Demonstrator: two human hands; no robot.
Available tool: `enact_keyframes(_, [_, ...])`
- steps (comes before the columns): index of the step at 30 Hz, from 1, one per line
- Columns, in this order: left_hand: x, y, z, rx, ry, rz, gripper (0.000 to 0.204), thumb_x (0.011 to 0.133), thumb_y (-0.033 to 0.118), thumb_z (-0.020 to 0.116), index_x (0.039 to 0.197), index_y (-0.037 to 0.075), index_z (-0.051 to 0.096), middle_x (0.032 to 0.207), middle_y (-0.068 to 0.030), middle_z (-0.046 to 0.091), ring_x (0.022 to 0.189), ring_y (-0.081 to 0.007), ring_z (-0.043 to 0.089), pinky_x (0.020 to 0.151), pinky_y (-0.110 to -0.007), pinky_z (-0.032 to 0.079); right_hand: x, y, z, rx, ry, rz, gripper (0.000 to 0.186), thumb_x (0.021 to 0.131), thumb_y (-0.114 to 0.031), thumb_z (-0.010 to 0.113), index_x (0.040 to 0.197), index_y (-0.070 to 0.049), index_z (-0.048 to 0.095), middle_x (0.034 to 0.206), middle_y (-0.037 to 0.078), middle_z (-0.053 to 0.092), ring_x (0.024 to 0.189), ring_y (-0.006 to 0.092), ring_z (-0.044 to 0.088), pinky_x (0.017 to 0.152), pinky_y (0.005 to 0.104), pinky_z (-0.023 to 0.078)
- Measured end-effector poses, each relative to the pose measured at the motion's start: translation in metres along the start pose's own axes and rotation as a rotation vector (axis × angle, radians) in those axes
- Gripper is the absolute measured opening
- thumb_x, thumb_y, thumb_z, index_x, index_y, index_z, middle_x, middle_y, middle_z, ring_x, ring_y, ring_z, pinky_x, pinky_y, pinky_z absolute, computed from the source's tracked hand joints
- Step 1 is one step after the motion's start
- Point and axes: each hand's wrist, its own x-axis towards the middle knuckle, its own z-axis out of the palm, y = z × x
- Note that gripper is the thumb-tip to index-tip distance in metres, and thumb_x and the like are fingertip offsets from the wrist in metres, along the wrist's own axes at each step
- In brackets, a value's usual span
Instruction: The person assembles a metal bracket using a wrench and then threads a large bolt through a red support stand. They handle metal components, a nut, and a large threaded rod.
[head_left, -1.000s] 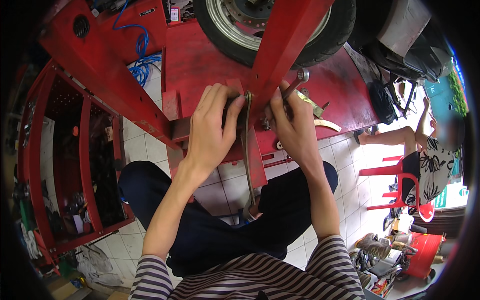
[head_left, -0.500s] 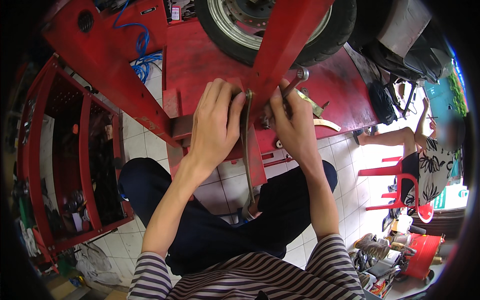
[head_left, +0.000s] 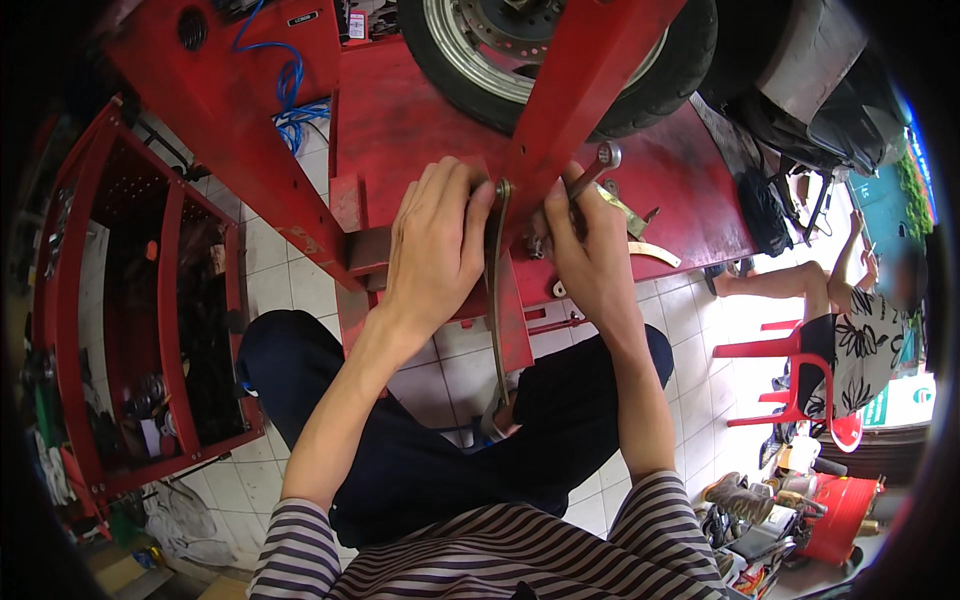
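Note:
At the lower end of a slanting red steel post (head_left: 545,130), my left hand (head_left: 435,240) is closed, thumb and fingers pressed near the post's left side. What those fingers hold is hidden. A long curved metal strip (head_left: 495,300) hangs beside its thumb, its top end fixed by a bolt at the post. On the post's other side my right hand (head_left: 595,240) grips a wrench (head_left: 606,157), whose ring end sticks up past the index finger. Some small metal parts by its fingertips are partly covered.
Behind the post, a wheel (head_left: 440,60) rests on a red lift table (head_left: 370,110). A brass-coloured bracket (head_left: 625,215) and a curved pale strip (head_left: 655,253) lie right of my hand. Left stands a red shelf (head_left: 170,300); right, a person (head_left: 860,340) sits on a red chair (head_left: 760,350).
The view has shifted slightly. Both my hands keep their places at the post, and the wrench stays in my right hand with barely any visible movement.

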Motion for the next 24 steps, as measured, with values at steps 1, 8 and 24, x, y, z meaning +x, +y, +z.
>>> enact_keyframes(1, [0.001,0.001,-0.001,-0.037,-0.009,-0.052,0.011,0.096,0.006,0.053,0.093,-0.004,0.054,0.087,-0.0172,0.055,0.08,-0.0363,0.051,0.071,-0.042,0.039,0.0,0.0,0.001,0.0,0.002,0.0,0.026,0.104,-0.015,0.047,0.122,0.001,0.057,0.063,0.005,0.054,0.056,0.0119,0.05,0.056,0.0299,0.042])
enact_keyframes(8, [0.004,0.011,-0.002,-0.331,0.094,-0.33,0.019,0.102,0.009,0.046,0.091,-0.004,0.054,0.08,-0.0147,0.055,0.078,-0.0294,0.053,0.07,-0.038,0.042,0.0,-0.002,-0.001,-0.001,0.02,0.008,0.028,0.105,-0.017,0.046,0.123,0.001,0.058,0.063,0.004,0.053,0.057,0.0103,0.049,0.056,0.0291,0.041])
enact_keyframes(24, [-0.031,0.058,0.055,0.399,-0.419,0.394,0.019,0.078,0.004,0.061,0.096,0.004,0.065,0.096,-0.0065,0.06,0.098,-0.0243,0.055,0.082,-0.037,0.042,0.005,0.015,-0.065,0.216,0.433,-0.078,0.036,0.108,-0.027,0.041,0.109,-0.002,0.066,0.064,-0.002,0.051,0.052,0.0027,0.045,0.047,0.0218,0.036])
